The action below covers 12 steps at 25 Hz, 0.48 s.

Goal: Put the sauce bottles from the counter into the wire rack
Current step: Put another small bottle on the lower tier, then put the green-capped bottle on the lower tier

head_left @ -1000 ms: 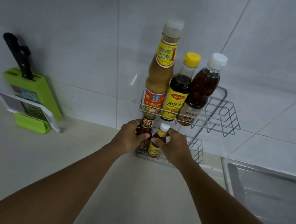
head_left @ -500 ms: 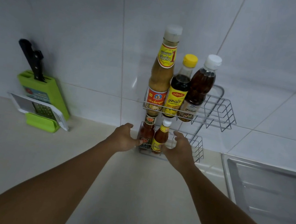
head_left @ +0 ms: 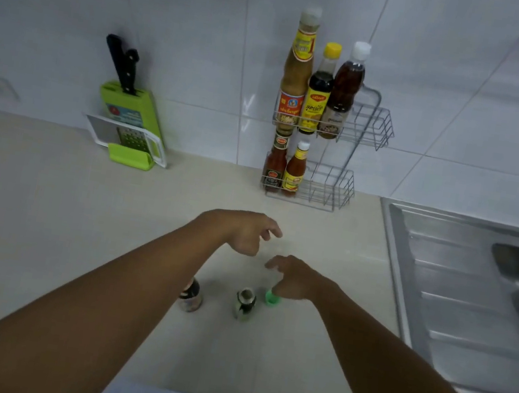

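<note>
Both hands hang empty over the worktop, fingers loosely spread; the left hand hovers ahead of the three small bottles that remain, while the right hand sits right above the green-capped bottle, its fingers curled but gripping nothing. The dark-lidded jar is partly hidden under the left forearm, and the open-topped bottle stands between it and the green cap. To do this step well, I would close around each bottle's body rather than its cap, lift straight up, and aim for the free wire cells to the right of the two red sauce bottles on the lower tier of the wire rack — the upper tier holds three tall bottles. Half a second ago both hands were at that lower tier beside those bottles — now they have pulled back toward the body
</note>
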Each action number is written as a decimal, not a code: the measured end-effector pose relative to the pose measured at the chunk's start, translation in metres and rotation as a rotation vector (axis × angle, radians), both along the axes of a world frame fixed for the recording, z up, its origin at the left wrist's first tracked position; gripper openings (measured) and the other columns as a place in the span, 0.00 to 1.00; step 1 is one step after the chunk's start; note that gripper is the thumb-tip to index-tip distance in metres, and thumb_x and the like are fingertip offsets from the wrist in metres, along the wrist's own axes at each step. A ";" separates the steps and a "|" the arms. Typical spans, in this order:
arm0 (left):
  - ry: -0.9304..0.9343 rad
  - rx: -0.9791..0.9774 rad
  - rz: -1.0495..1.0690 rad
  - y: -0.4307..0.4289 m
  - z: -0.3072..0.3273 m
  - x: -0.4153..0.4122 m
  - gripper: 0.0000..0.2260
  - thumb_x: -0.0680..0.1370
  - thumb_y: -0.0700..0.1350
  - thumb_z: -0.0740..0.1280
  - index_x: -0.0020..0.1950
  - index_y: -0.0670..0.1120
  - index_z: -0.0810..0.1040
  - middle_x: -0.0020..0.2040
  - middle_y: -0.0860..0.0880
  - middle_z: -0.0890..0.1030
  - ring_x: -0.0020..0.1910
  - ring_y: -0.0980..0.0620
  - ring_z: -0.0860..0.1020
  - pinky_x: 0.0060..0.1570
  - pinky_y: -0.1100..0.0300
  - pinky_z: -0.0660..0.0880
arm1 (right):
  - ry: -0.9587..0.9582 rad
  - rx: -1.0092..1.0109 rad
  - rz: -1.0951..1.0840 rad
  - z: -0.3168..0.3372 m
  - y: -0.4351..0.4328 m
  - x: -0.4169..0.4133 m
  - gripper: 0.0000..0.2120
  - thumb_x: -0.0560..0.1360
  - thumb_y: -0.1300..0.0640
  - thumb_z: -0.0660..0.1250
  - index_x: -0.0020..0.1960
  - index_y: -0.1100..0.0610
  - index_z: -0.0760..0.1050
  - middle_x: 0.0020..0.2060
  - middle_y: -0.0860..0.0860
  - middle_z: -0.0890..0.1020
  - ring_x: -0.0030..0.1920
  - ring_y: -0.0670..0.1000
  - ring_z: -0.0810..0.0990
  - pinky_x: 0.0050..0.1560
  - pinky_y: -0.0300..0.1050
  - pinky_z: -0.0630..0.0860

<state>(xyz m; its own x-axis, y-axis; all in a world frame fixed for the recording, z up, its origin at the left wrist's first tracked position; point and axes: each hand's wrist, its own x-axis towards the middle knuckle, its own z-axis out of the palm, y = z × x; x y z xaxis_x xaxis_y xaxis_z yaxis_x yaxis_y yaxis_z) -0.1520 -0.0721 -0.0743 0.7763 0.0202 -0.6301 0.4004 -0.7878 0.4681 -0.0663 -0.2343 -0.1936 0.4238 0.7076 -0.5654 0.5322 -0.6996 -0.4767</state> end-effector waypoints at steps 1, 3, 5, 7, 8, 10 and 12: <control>0.052 0.013 -0.007 -0.009 -0.008 -0.015 0.34 0.75 0.33 0.68 0.78 0.50 0.61 0.76 0.46 0.68 0.71 0.45 0.71 0.67 0.50 0.74 | -0.009 -0.051 0.039 -0.009 -0.007 -0.012 0.32 0.71 0.59 0.74 0.74 0.50 0.70 0.67 0.54 0.71 0.65 0.55 0.76 0.53 0.42 0.74; 0.118 0.056 0.023 -0.026 -0.027 -0.042 0.41 0.73 0.37 0.73 0.80 0.49 0.55 0.78 0.45 0.64 0.73 0.44 0.69 0.67 0.53 0.72 | -0.086 -0.097 0.074 -0.027 -0.020 -0.031 0.35 0.69 0.57 0.75 0.74 0.48 0.69 0.65 0.54 0.68 0.64 0.57 0.75 0.58 0.49 0.78; 0.108 0.067 0.134 -0.041 -0.048 -0.070 0.48 0.69 0.40 0.78 0.81 0.48 0.52 0.79 0.45 0.63 0.73 0.44 0.69 0.68 0.54 0.72 | -0.190 -0.039 0.055 -0.044 -0.031 -0.050 0.29 0.71 0.58 0.73 0.71 0.49 0.72 0.63 0.55 0.69 0.62 0.58 0.76 0.60 0.54 0.78; 0.038 0.021 0.319 -0.051 -0.074 -0.093 0.49 0.66 0.42 0.80 0.80 0.48 0.55 0.77 0.45 0.67 0.71 0.44 0.71 0.67 0.52 0.73 | -0.268 0.089 -0.030 -0.058 -0.039 -0.063 0.20 0.74 0.62 0.70 0.65 0.52 0.76 0.60 0.55 0.72 0.59 0.59 0.78 0.57 0.54 0.78; -0.011 -0.022 0.430 -0.056 -0.087 -0.103 0.47 0.65 0.42 0.80 0.79 0.47 0.58 0.75 0.44 0.69 0.69 0.44 0.73 0.65 0.53 0.74 | -0.271 0.142 -0.079 -0.062 -0.043 -0.069 0.18 0.75 0.63 0.69 0.63 0.53 0.77 0.59 0.56 0.73 0.57 0.59 0.79 0.56 0.53 0.78; -0.120 -0.098 0.616 -0.065 -0.112 -0.116 0.40 0.65 0.43 0.81 0.74 0.47 0.68 0.70 0.46 0.75 0.65 0.46 0.76 0.61 0.56 0.76 | -0.229 0.214 -0.155 -0.066 -0.049 -0.075 0.18 0.75 0.64 0.69 0.64 0.54 0.77 0.59 0.55 0.75 0.58 0.58 0.79 0.58 0.50 0.76; -0.223 -0.170 0.752 -0.073 -0.133 -0.121 0.32 0.66 0.47 0.80 0.68 0.48 0.74 0.64 0.48 0.79 0.62 0.47 0.78 0.59 0.57 0.76 | -0.152 0.294 -0.226 -0.058 -0.051 -0.076 0.22 0.72 0.64 0.71 0.66 0.54 0.75 0.56 0.53 0.76 0.56 0.55 0.77 0.55 0.44 0.75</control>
<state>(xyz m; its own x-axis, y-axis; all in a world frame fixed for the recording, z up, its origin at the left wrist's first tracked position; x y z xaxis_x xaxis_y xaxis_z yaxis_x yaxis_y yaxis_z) -0.2734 -0.1455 -0.2069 0.7008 0.5053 -0.5035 0.6786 -0.2548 0.6889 -0.1426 -0.2858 -0.2514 0.6503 0.7094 -0.2719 0.4607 -0.6528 -0.6014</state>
